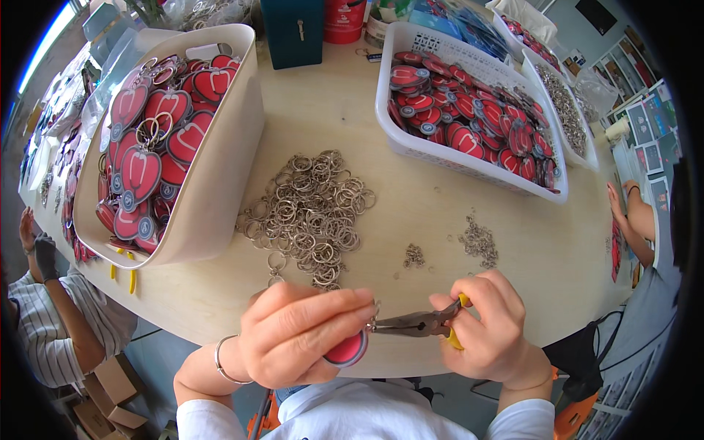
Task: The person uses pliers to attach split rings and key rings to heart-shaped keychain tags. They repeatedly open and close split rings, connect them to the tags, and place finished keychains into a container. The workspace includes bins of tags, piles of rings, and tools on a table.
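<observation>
Between the fingers of my left hand (pixel 304 330) is a red keychain charm (pixel 347 350) with a grey rim, mostly covered by the hand. My right hand (pixel 488 326) grips yellow-handled pliers (pixel 418 323). The jaws point left and meet small metal rings at the charm's edge, close to my left fingertips; whether they clamp a ring is too small to tell. Just beyond my left hand lies a heap of split key rings (pixel 308 213). Small jump rings (pixel 479 243) form a pile beyond my right hand, with a smaller cluster (pixel 413 255) to its left.
A cream bin (pixel 238 158) of charms with rings stands at left, a white basket (pixel 469 165) of charms at far right. Yellow-handled pliers (pixel 133 281) lie by the bin. A dark green box (pixel 292 33) stands at the back. Other people sit at both sides.
</observation>
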A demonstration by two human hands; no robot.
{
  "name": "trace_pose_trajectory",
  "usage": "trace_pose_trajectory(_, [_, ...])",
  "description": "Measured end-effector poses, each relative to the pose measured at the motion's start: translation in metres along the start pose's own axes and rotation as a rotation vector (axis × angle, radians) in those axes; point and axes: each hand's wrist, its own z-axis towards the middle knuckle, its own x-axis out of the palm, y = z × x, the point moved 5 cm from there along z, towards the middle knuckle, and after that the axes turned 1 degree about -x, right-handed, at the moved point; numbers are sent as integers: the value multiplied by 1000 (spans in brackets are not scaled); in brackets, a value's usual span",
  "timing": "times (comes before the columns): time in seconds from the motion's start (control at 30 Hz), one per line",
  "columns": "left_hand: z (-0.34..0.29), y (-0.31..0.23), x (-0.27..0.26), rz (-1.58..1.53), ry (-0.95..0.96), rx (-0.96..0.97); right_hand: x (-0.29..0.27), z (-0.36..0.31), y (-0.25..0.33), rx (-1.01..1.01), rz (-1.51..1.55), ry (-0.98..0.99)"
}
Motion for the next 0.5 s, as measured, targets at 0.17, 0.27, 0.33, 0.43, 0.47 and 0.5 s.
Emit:
trace_pose_trajectory(0.17, [-6,-3,2,123,-87,119,4,2,0,13,42,-16])
trace_pose_trajectory(0.27, [-8,-7,3,206,-135,161,6,0,4,52,53,-34])
trace_pose_trajectory(0.33, [-8,-8,3,238,-119,173,8,-2,6,70,29,-39])
trace_pose_trajectory(0.43, [-9,-10,3,254,-113,205,7,-3,9,76,-22,-59])
trace_pose_trajectory(0.47, [-9,-10,3,256,-121,211,7,-3,10,73,-39,-68])
trace_pose_trajectory(0.5, [-9,-11,4,258,-129,218,7,-3,10,72,-44,-65])
